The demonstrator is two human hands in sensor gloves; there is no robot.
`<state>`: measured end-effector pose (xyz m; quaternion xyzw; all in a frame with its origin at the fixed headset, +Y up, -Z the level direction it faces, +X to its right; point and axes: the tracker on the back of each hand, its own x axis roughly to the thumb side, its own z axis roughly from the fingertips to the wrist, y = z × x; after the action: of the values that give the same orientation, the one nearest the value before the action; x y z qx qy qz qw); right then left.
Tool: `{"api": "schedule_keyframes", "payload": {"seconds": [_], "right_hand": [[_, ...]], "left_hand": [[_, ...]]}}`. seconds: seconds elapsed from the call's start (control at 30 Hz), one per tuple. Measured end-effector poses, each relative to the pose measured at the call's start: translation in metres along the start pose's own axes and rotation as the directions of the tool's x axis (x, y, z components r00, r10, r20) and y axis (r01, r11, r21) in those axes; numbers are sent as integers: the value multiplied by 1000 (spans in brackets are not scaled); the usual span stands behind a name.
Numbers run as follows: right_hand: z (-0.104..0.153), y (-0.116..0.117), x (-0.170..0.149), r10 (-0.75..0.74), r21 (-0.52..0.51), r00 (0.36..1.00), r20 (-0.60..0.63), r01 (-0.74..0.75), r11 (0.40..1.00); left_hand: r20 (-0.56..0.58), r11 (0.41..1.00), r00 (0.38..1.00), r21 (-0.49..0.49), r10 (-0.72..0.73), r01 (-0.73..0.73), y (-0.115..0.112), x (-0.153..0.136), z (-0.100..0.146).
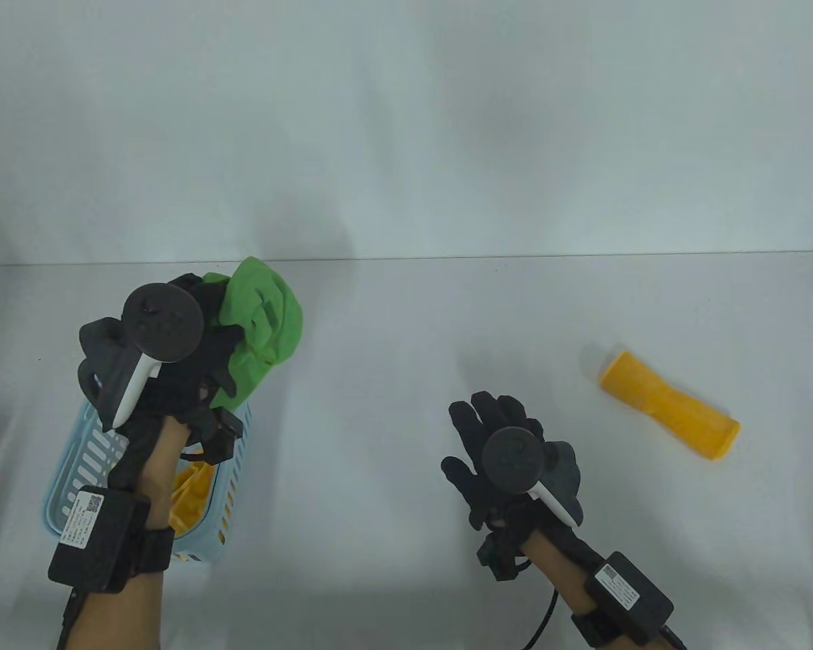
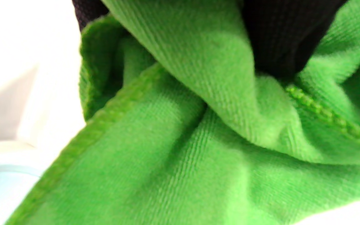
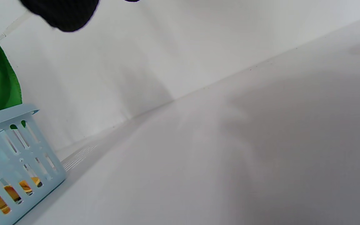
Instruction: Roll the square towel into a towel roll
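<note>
Left hand [image 1: 176, 352] grips bunched green towel [image 1: 264, 325] above basket [image 1: 234, 467]; right hand [image 1: 508, 467] relaxed, holding nothing; the towel's corners seem buried, so spreading may snag.

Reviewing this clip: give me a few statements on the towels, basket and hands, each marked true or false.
1. The left hand grips a bunched green towel. True.
2. The green towel lies flat on the table. False: it is held up above the light blue basket.
3. A rolled yellow towel lies on the table to the right. True.
4. The right hand holds the yellow roll. False: it is apart from the roll, fingers spread, holding nothing.
5. The basket is empty. False: yellow cloth shows inside.
</note>
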<state>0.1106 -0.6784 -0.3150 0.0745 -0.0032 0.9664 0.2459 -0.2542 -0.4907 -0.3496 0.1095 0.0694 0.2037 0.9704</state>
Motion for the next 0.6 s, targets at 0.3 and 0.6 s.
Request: {"api": "schedule_keyframes", "payload": {"seconds": [0.3,0.6], "right_hand": [[-1,-4,-4,-29,-9,999,-14,29,1000],[0,-9,-6,-60,-36,998,-13,59,998]], "left_hand": [[82,963,963,-115,255,-245,-23,29,9],[85,917,923,-179,374,-355,-58,42,20]]}}
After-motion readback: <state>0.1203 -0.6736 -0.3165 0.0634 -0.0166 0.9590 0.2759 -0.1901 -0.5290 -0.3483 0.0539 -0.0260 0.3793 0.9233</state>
